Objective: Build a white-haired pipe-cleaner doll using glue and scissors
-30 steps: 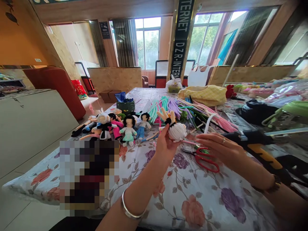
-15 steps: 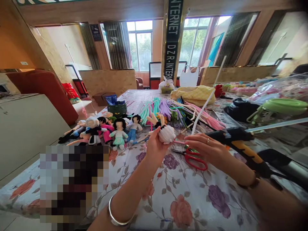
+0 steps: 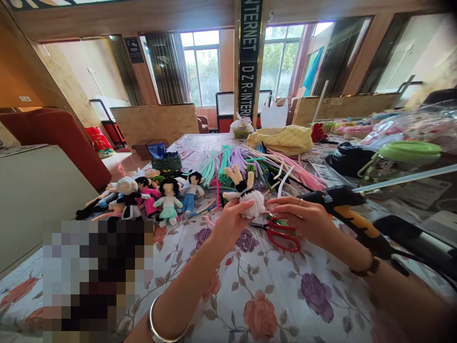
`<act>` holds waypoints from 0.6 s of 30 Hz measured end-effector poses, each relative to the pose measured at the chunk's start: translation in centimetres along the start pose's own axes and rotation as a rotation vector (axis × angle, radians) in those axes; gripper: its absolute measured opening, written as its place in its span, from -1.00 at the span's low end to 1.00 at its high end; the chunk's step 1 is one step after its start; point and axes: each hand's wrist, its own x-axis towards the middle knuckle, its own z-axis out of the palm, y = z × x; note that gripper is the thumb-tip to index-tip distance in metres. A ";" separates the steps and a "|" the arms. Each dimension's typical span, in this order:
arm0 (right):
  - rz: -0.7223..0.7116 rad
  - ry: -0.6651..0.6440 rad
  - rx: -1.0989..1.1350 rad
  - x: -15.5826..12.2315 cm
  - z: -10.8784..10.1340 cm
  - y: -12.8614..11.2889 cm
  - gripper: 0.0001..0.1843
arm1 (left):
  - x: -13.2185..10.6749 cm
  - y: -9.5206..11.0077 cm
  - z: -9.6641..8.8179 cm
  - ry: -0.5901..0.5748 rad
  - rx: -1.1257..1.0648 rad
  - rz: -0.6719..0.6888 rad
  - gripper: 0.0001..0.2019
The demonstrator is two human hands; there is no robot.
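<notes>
Over the table [image 3: 271, 269], the left hand [image 3: 231, 223] grasps a doll [image 3: 254, 204], limbs [image 3: 251, 180] toward the far edge, the right hand [image 3: 303, 218] just beside, its hold unclear.

At our table [image 3: 271, 281], our left hand [image 3: 232, 219] holds one doll [image 3: 255, 202], and our right hand [image 3: 303, 219] is just right of it. We have scissors [image 3: 268, 229] near the right hand, with a glue gun [image 3: 346, 202] farther right. Behind the held doll lie pipe cleaners [image 3: 230, 159], then a pouch [image 3: 280, 141]; to our left, other dolls [image 3: 167, 202] group before a stack [image 3: 167, 164].
</notes>
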 end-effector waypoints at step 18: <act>0.347 0.300 0.136 0.0 -0.2 -2.6 -0.89 | -1.2 -1.3 0.6 -0.116 0.293 -0.025 -0.60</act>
